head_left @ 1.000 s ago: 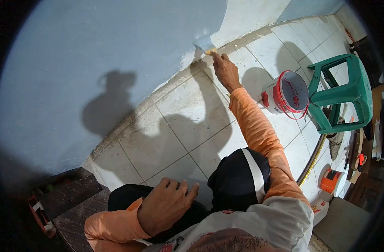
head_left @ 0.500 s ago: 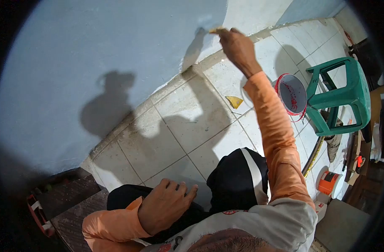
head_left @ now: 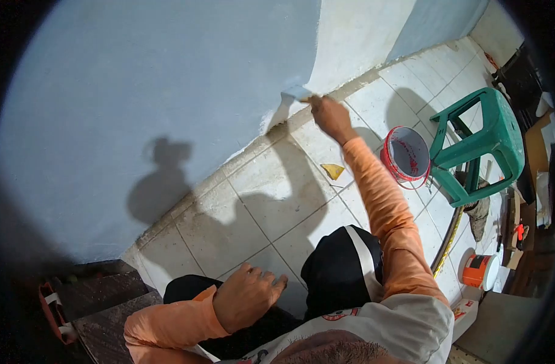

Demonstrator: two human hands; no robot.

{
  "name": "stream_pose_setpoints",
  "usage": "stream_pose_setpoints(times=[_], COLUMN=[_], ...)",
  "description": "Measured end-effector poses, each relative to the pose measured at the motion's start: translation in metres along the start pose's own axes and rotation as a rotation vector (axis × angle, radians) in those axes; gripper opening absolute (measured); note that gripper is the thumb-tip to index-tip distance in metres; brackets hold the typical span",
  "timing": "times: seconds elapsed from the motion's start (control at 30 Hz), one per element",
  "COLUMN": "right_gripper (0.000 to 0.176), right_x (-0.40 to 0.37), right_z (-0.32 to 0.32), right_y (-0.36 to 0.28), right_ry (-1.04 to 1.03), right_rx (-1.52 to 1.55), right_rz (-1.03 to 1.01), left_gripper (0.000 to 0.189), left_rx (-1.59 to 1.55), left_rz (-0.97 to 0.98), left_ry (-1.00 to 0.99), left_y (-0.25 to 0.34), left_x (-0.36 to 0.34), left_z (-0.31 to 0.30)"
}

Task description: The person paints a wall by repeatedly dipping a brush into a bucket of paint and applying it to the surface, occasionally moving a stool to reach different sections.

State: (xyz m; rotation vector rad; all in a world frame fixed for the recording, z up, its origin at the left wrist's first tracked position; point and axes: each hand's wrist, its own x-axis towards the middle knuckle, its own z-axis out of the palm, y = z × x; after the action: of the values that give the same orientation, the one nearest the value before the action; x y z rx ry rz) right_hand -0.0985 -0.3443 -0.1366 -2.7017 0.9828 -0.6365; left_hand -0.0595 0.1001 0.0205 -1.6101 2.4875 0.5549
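Observation:
My right hand (head_left: 332,117) is closed round the handle of a paintbrush (head_left: 297,93), whose bristles touch the wall near its foot. Blue-grey paint (head_left: 229,54) covers much of the wall, beside a whitish strip (head_left: 353,36). Over my lap, my left hand (head_left: 248,298) has its fingers bent and slightly apart, with nothing visible in them. A red-rimmed bucket (head_left: 409,155) stands on the tiles to the right of my right forearm. On the floor between the wall and that forearm lies a yellow scrap (head_left: 333,171).
A green plastic stool (head_left: 490,139) stands beside the bucket. Farther right are an orange-red tub (head_left: 473,270), a box (head_left: 465,312) and assorted items on the floor. At the lower left is a dark wooden piece (head_left: 104,294).
My right hand has moved down and slightly left with the brush, which now rests lower on the wall. The view has shifted a little. My left hand stays over my lap.

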Motion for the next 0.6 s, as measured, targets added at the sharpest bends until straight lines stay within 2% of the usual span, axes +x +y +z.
stream_pose_setpoints(times=[0.03, 0.07, 0.1, 0.13, 0.17, 0.23, 0.27, 0.33, 0.4, 0.43, 0.5, 0.53, 0.6], right_gripper=[0.026, 0.027, 0.024, 0.024, 0.024, 0.029, 0.027, 0.027, 0.018, 0.018, 0.023, 0.025, 0.027], right_x=[0.014, 0.025, 0.042, 0.057, 0.071, 0.097, 0.087, 0.095, 0.117, 0.118, 0.078, 0.065, 0.053], right_z=[-0.037, -0.065, -0.112, -0.155, -0.202, -0.29, -0.312, -0.31, -0.245, -0.212, -0.164, -0.153, -0.148], right_y=[-0.011, -0.015, -0.04, -0.056, -0.07, -0.099, -0.117, -0.108, -0.054, -0.037, -0.022, -0.017, 0.004], right_ry=[0.012, 0.096, 0.059, 0.161, 0.157, 0.436, 0.47, 0.618, 0.741, 0.781, 0.557, 0.396, 0.181], right_rx=[-0.032, -0.011, -0.077, -0.087, -0.087, 0.047, 0.112, 0.111, -0.066, -0.042, 0.011, 0.006, -0.023], right_rz=[-0.013, -0.112, -0.035, -0.12, -0.113, -0.212, -0.152, -0.171, -0.229, -0.309, -0.244, -0.142, -0.092], left_gripper=[0.045, 0.045, 0.044, 0.044, 0.044, 0.044, 0.044, 0.045, 0.047, 0.047, 0.049, 0.049, 0.05], left_rx=[-0.006, -0.037, -0.058, -0.063, -0.055, -0.034, -0.036, -0.028, -0.059, -0.049, -0.051, -0.04, -0.012], left_rz=[0.005, -0.007, -0.023, -0.017, -0.001, 0.014, 0.008, 0.003, -0.007, -0.008, 0.002, 0.002, -0.02], left_ry=[0.006, 0.008, 0.014, 0.011, 0.039, 0.078, 0.073, 0.077, 0.045, 0.055, 0.039, 0.046, -0.081], left_y=[0.002, 0.005, 0.005, 0.006, 0.007, 0.006, 0.006, 0.005, 0.001, 0.001, 0.0, 0.001, 0.002], left_x=[0.0, -0.002, -0.001, 0.0, 0.002, 0.003, 0.003, 0.003, 0.007, 0.007, 0.009, 0.01, 0.014], left_z=[0.002, 0.003, 0.004, 0.004, 0.003, 0.003, 0.005, 0.007, 0.006, 0.008, 0.013, 0.012, 0.008])
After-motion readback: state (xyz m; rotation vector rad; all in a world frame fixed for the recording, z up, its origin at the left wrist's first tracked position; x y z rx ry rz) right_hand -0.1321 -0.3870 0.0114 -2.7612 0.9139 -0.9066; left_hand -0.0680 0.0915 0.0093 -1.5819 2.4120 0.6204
